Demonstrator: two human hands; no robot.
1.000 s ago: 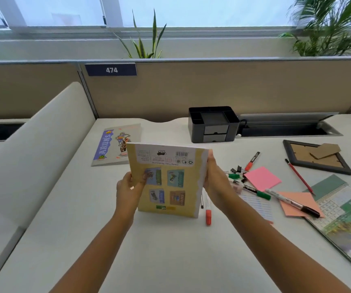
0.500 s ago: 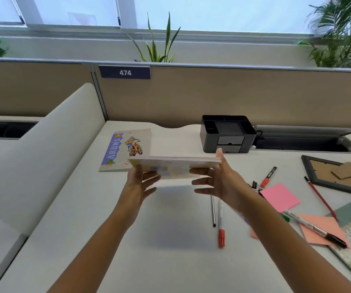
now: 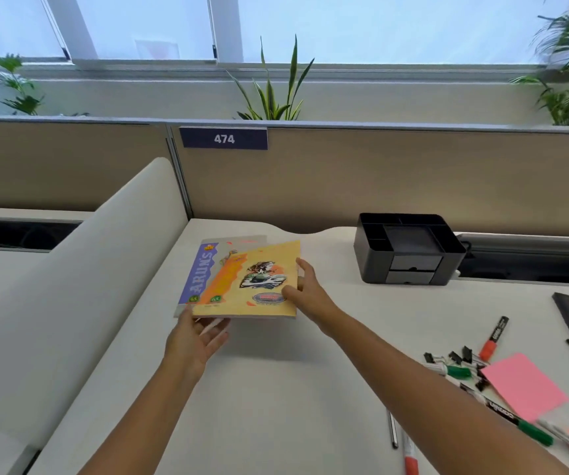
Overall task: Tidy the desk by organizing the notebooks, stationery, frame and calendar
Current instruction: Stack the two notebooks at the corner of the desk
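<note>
- I see my left hand (image 3: 192, 341) under the near edge of the yellow-and-orange paper notebook (image 3: 248, 281), fingers spread loosely beneath it
- My right hand (image 3: 305, 293) pinches that notebook's right edge, thumb on the cover
- It lies askew over the purple-spined grey notebook (image 3: 204, 265), which is flat on the white worktop (image 3: 276, 389) just beyond my left fingers
- The black plastic desk organiser (image 3: 408, 250) stands well right of my right fingers
</note>
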